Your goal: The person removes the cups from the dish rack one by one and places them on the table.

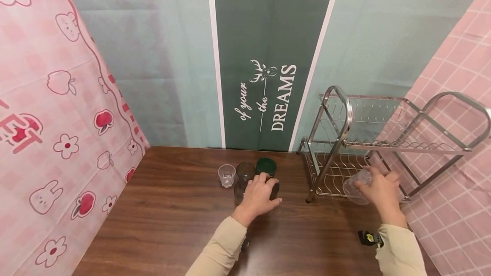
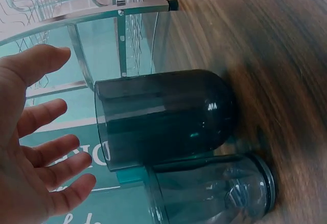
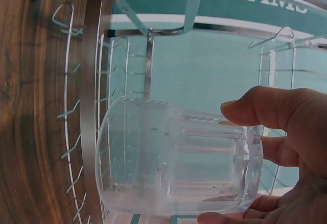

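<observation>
My right hand [image 1: 383,191] holds a clear plastic cup [image 3: 189,157] by its base, thumb on one side and fingers on the other. The cup's mouth points down toward the lower tier of a metal dish rack [image 1: 333,150]. Over a group of cups hangs my left hand [image 1: 258,195]; the left wrist view shows its fingers spread and apart from a dark smoky cup [image 2: 163,121] standing upright. Beside that stands a ribbed see-through cup [image 2: 214,188]. A green cup [image 1: 266,166], a brownish cup [image 1: 245,169] and a small clear glass [image 1: 227,176] stand behind the left hand.
The two-tier rack stands at the right of the wooden table [image 1: 172,220], near a pink checked cloth [image 1: 452,169]. A green printed cloth [image 1: 257,33] hangs along the back, and a pink patterned cloth [image 1: 73,139] along the left.
</observation>
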Tool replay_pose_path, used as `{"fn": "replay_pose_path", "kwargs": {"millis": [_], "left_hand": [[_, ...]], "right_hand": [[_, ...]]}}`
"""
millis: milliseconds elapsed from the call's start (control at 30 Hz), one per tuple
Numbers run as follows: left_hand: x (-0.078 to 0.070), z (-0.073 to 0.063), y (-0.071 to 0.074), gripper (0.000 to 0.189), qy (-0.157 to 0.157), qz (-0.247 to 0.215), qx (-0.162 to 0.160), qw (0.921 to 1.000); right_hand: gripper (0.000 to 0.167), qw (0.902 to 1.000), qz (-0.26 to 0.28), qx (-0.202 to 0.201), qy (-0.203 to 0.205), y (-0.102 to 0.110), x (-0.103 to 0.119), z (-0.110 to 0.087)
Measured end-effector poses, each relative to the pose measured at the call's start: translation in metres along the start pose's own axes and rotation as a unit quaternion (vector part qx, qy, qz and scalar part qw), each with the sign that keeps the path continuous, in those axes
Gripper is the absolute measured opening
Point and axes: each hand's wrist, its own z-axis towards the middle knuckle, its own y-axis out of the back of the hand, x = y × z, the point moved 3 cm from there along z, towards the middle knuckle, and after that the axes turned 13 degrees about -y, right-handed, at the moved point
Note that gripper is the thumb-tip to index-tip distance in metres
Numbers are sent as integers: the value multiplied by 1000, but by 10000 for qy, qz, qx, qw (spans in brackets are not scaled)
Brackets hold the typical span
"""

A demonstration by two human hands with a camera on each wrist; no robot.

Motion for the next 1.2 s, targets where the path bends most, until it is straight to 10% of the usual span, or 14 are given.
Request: {"fn": "replay_pose_path", "kwargs": {"millis": [1200], "left_hand": [[-32, 8, -22, 45, -44, -1256, -543, 9906]], "right_hand": [[55, 9981, 266, 408, 365, -16, 38, -43]]}}
